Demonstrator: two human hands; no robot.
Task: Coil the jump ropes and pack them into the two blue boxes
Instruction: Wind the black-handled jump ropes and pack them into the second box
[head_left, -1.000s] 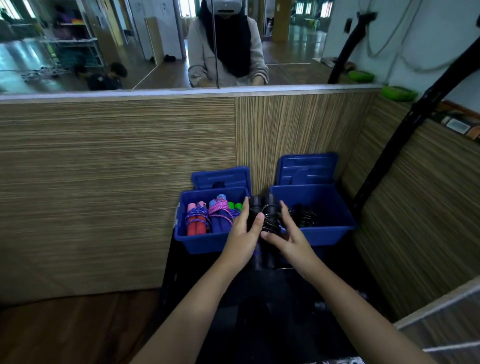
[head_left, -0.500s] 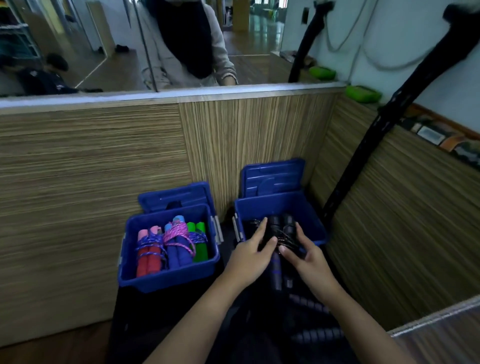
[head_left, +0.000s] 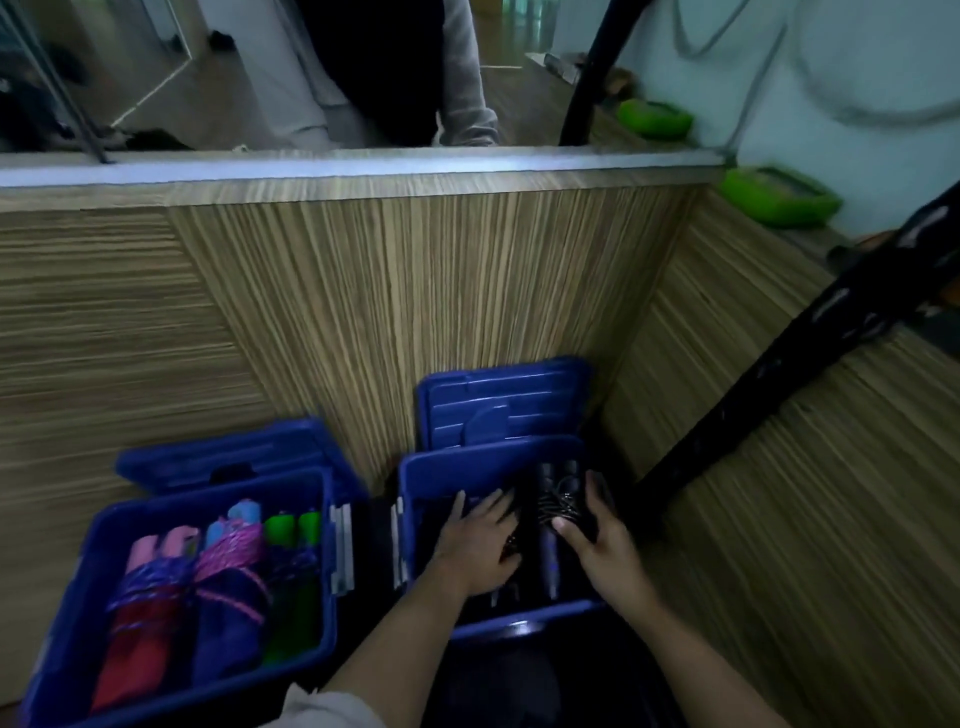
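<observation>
Two open blue boxes stand side by side against a wooden wall. The left blue box (head_left: 83, 587) holds coiled jump ropes (head_left: 228, 571) with red, pink, blue and green handles. Both my hands are inside the right blue box (head_left: 457, 462). My right hand (head_left: 597, 545) grips a coiled black jump rope (head_left: 558, 499) low in the box. My left hand (head_left: 478, 540) lies flat with fingers spread on dark ropes in the box's left half; what is under it is hidden.
Each box's lid (head_left: 504, 405) leans upright behind it against the striped wooden wall (head_left: 415, 312). A black slanted bar (head_left: 779, 364) crosses on the right. The boxes rest on a dark surface (head_left: 493, 680). Green objects (head_left: 774, 197) sit on the ledge above.
My hands carried the coiled black rope from in front of the boxes down into the right box. The view shifted closer and to the right.
</observation>
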